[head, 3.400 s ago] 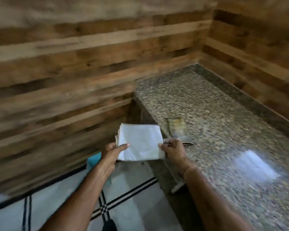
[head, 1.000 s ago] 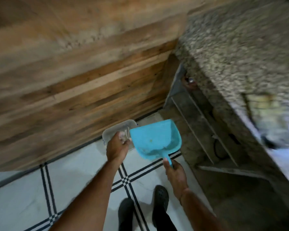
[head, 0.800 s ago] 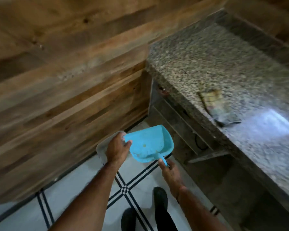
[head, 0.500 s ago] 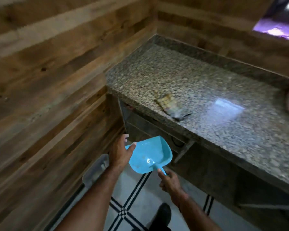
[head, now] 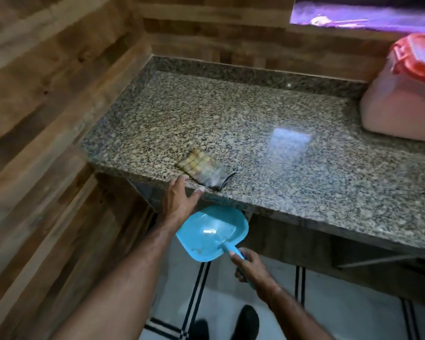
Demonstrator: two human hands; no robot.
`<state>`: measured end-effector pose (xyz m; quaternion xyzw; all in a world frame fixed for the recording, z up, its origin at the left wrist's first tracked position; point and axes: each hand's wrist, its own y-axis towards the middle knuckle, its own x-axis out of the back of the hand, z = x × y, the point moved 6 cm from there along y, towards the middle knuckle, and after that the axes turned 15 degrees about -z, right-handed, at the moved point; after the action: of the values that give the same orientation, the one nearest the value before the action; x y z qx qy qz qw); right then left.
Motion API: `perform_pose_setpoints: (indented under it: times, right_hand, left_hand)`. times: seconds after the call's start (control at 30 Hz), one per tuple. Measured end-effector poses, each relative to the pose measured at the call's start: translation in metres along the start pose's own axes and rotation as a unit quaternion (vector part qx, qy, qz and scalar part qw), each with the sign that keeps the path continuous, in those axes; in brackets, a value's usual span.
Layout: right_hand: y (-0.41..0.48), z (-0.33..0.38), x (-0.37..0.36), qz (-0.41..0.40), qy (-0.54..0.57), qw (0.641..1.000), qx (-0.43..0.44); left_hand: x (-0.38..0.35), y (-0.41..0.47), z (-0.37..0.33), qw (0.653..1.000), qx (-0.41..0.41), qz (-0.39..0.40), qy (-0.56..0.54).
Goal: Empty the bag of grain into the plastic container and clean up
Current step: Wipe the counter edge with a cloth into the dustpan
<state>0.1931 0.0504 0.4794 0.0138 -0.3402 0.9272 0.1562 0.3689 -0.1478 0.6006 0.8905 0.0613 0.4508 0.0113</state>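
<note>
Dustpan [head: 212, 233] held by right hand [head: 252, 267] — fingers wrapped on handle — under counter [head: 304, 192] edge; left hand [head: 179, 200], fingers spread at ten o'clock, apparently poised to sweep debris.

Tabletop [head: 231, 119] lying mostly open; folded bag [head: 201, 168] sitting near front edge, plastic container [head: 400, 99] (red-lidded) blocking far right.

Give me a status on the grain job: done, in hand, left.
Done, apparently: the plastic container stands on the countertop with its red lid on. In hand: the right hand holds the blue dustpan below the counter edge, a few specks in it; the left hand rests open on that edge. Left: the small folded packet near the edge, and emptying the dustpan.
</note>
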Motion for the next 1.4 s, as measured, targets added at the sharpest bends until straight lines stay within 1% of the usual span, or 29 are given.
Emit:
perform_pose_setpoints:
  times: [0.07,0.13,0.23,0.3,0.37,0.43,0.5,0.57,0.63,0.7,0.8,0.83,0.9,0.97,1.1,1.23,1.33,1.4]
  right_hand:
    - [0.005,-0.001,0.001,-0.010,0.001,1.000,-0.002]
    - [0.007,0.000,0.002,-0.019,-0.004,1.000,-0.002]
    - [0.007,-0.005,0.001,-0.051,-0.007,0.999,-0.014]
    - [0.007,-0.009,-0.001,-0.069,-0.008,0.997,-0.017]
    - [0.009,-0.012,-0.005,-0.090,0.003,0.996,-0.024]
    - [0.010,-0.014,-0.009,-0.109,0.012,0.993,-0.033]
    - [0.010,-0.020,-0.013,-0.127,0.028,0.990,-0.049]
    - [0.009,-0.024,-0.015,-0.141,0.038,0.988,-0.061]
    - [0.007,-0.030,-0.017,-0.154,0.045,0.985,-0.070]
    - [0.005,-0.034,-0.018,-0.167,0.058,0.981,-0.077]
    - [0.003,-0.036,-0.018,-0.181,0.070,0.978,-0.081]
    - [0.002,-0.036,-0.016,-0.183,0.073,0.977,-0.079]
    - [-0.002,-0.034,-0.012,-0.189,0.080,0.976,-0.071]
    - [-0.006,-0.035,-0.005,-0.200,0.089,0.973,-0.066]
    - [-0.011,-0.046,0.014,-0.231,0.134,0.960,-0.077]
    - [-0.014,-0.057,0.031,-0.255,0.181,0.946,-0.083]
    - [-0.019,-0.061,0.049,-0.259,0.195,0.942,-0.083]
    - [-0.024,-0.066,0.062,-0.262,0.200,0.940,-0.085]
  left_hand:
    - [-0.014,0.019,-0.005,0.999,-0.027,0.010,0.031]
    - [-0.027,0.038,-0.011,0.994,-0.087,0.016,0.069]
    - [-0.048,0.067,-0.016,0.978,-0.175,0.051,0.105]
    - [-0.063,0.087,-0.017,0.967,-0.207,0.072,0.128]
    - [-0.080,0.103,-0.018,0.960,-0.199,0.094,0.172]
    - [-0.094,0.105,-0.022,0.958,-0.165,0.101,0.211]
    - [-0.103,0.095,-0.029,0.960,-0.144,0.089,0.224]
    - [-0.105,0.086,-0.033,0.964,-0.139,0.056,0.220]
    - [-0.105,0.085,-0.033,0.970,-0.143,0.023,0.195]
    - [-0.111,0.087,-0.032,0.979,-0.143,0.043,0.141]
    - [-0.115,0.088,-0.040,0.992,-0.093,0.086,0.022]
    - [-0.112,0.089,-0.043,0.994,-0.069,0.086,-0.015]
    - [-0.107,0.095,-0.045,0.996,-0.036,0.060,-0.054]
    - [-0.104,0.099,-0.044,0.997,-0.040,0.043,-0.041]
    - [-0.120,0.081,-0.050,0.995,-0.083,0.047,0.007]
    - [-0.141,0.048,-0.074,0.988,-0.130,0.086,-0.003]
    - [-0.147,0.035,-0.090,0.988,-0.121,0.093,-0.017]
    - [-0.142,0.040,-0.093,0.993,-0.091,0.069,-0.013]
